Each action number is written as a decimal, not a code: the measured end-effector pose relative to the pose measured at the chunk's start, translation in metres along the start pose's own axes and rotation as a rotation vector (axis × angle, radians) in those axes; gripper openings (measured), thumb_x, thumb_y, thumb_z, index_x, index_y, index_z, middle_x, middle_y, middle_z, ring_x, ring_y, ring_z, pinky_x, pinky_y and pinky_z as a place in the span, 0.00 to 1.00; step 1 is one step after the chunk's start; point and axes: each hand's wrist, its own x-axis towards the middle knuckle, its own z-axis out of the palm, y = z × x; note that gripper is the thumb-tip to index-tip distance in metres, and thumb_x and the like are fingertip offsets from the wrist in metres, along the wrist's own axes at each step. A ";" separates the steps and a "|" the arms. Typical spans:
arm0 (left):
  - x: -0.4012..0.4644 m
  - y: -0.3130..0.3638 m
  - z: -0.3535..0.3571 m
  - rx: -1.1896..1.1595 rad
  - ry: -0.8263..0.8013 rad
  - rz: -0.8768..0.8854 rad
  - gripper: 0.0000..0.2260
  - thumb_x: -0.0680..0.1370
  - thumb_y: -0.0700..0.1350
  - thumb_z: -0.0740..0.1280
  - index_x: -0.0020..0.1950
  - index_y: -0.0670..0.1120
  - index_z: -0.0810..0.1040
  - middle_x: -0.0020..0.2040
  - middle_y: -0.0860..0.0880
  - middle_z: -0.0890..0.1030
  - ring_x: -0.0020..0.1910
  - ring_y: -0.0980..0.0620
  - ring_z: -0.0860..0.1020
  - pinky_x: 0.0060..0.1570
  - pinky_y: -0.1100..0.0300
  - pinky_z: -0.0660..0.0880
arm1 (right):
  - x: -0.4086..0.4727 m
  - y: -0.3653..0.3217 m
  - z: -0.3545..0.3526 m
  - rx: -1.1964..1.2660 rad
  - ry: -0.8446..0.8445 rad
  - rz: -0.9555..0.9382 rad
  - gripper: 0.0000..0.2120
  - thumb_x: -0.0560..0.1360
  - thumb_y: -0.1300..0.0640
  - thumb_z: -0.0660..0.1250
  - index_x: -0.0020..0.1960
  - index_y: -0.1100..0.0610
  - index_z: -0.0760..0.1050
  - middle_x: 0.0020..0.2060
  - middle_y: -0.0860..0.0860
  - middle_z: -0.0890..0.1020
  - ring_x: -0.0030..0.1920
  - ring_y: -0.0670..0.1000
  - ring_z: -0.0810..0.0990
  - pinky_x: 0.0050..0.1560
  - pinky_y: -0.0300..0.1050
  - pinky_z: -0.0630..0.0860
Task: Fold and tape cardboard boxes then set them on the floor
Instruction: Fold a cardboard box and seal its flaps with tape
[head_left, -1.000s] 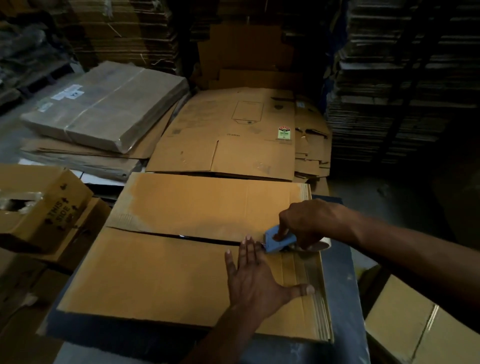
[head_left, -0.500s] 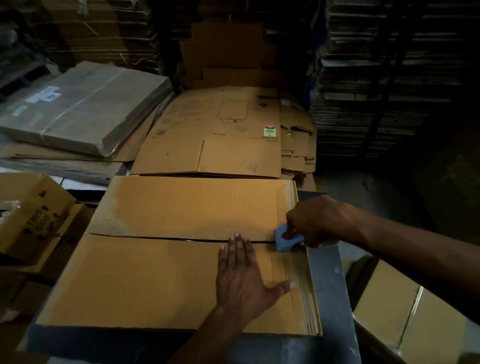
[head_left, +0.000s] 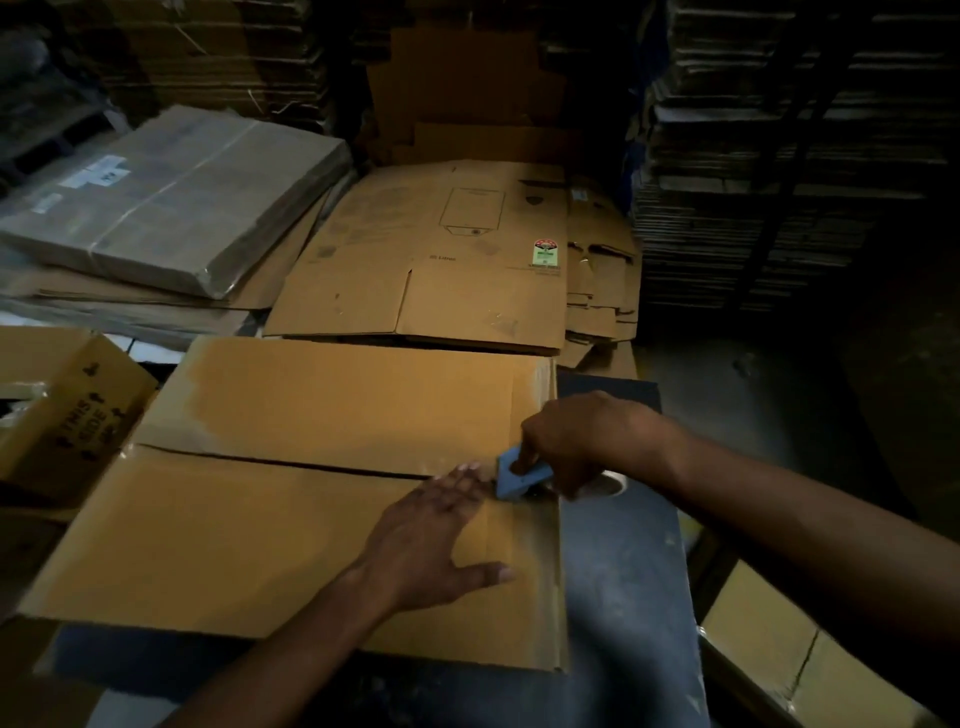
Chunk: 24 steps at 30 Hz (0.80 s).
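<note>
Two hands work on the box (head_left: 291, 525) lying on the desk (head_left: 623, 597): left hand (head_left: 436, 535) pressed flat, fingers straight, on its near flap; right hand (head_left: 582, 441) beyond grips a blue tape dispenser (head_left: 519, 475) at the seam.

I see open cardboard along the left half of the box (head_left: 291, 519) top — room for a hand to pass there. At the seam's right end my left hand (head_left: 436, 535) and right hand (head_left: 587, 441) with the blue tape dispenser (head_left: 522, 475) crowd together. A bare strip of counter (head_left: 623, 597) runs right of the box — beyond it another carton (head_left: 789, 670) blocks. Flat cardboard sheets (head_left: 441, 260) lie behind; a printed box (head_left: 62, 410) hems the left.
</note>
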 end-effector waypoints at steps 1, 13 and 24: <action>-0.005 -0.011 -0.001 0.013 0.014 0.007 0.51 0.72 0.82 0.51 0.86 0.53 0.43 0.83 0.56 0.42 0.83 0.58 0.45 0.81 0.58 0.47 | 0.008 -0.011 -0.006 -0.004 -0.004 -0.011 0.29 0.72 0.53 0.76 0.72 0.42 0.74 0.55 0.46 0.82 0.52 0.50 0.81 0.51 0.53 0.81; -0.017 -0.037 0.005 -0.040 -0.036 -0.012 0.52 0.69 0.84 0.46 0.85 0.55 0.45 0.84 0.57 0.41 0.82 0.61 0.41 0.82 0.58 0.48 | -0.001 -0.006 -0.026 -0.081 -0.077 -0.008 0.30 0.72 0.59 0.76 0.72 0.48 0.76 0.58 0.49 0.83 0.51 0.48 0.80 0.57 0.49 0.80; 0.010 0.036 -0.006 0.002 -0.025 -0.152 0.60 0.67 0.86 0.42 0.84 0.44 0.36 0.83 0.45 0.32 0.81 0.50 0.32 0.80 0.45 0.34 | -0.029 0.021 -0.001 0.033 -0.020 -0.019 0.34 0.75 0.56 0.75 0.77 0.40 0.68 0.68 0.46 0.75 0.51 0.46 0.70 0.51 0.43 0.67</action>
